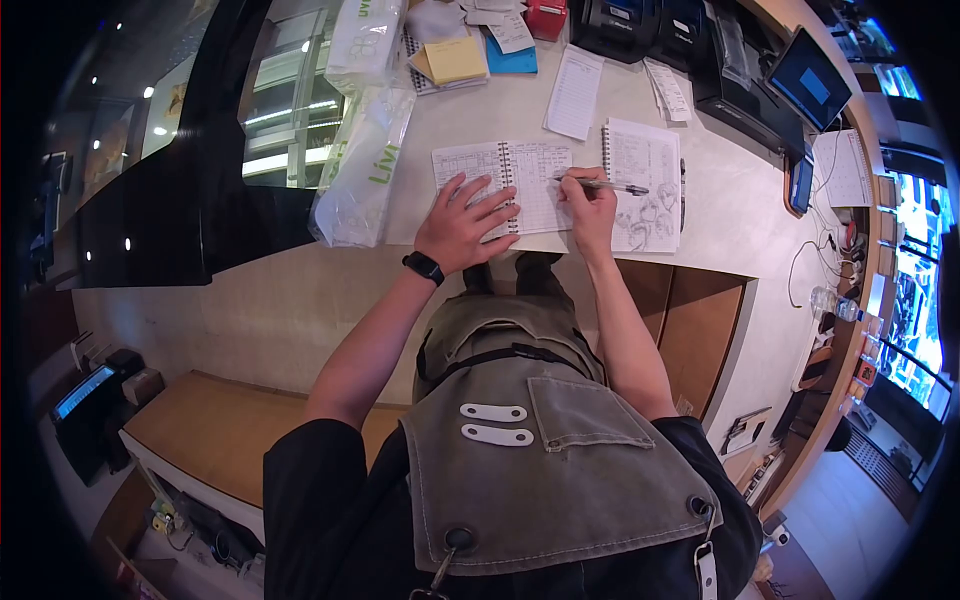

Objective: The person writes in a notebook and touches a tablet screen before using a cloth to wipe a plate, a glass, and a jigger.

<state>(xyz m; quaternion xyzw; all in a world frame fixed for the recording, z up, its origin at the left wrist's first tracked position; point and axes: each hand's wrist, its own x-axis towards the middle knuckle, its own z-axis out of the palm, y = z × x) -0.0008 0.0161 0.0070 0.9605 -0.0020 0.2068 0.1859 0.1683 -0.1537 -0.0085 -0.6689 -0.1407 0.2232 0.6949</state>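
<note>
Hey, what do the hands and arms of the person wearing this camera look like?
The left hand and right hand are ungloved. Short black sleeves leave both forearms bare. The left arm has a black watch-like band at the wrist; the right arm shows none.

Counter [500,108]: pale surface. Landmark: notebook [545,205] (spiral-bound, lying open) at near edge. Right of notebook, just beside: pad [642,215] with drawings. Left of notebook: plastic-wrapped packs [362,165]. Beyond notebook: sheet [574,92]; note stack [455,62], far-left; receipts [668,92], far-right; black machines [612,30], farther back.
</note>
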